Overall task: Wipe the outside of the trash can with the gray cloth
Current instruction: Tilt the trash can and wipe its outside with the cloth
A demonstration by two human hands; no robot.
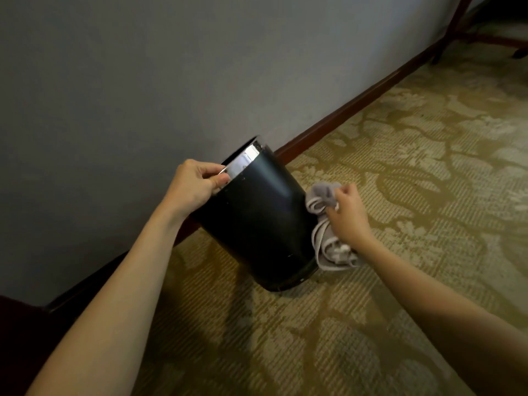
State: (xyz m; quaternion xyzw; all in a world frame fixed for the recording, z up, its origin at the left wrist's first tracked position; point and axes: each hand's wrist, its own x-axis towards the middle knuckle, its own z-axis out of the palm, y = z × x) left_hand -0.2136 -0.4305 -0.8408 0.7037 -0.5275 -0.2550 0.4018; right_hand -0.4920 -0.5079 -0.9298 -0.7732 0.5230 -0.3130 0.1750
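Observation:
A black round trash can (257,215) with a shiny metal rim stands on the patterned carpet, tilted toward the wall. My left hand (197,184) grips its rim at the upper left, fingers curled over the edge. My right hand (347,214) holds a bunched gray cloth (323,224) against the can's right side. Part of the cloth hangs down below my hand, near the can's base.
A gray wall (171,81) with a dark wooden baseboard (357,102) runs diagonally behind the can. Dark wooden furniture legs (454,27) stand at the top right. A dark red piece of furniture (17,332) sits at the lower left. Carpet (428,167) spreads out to the right.

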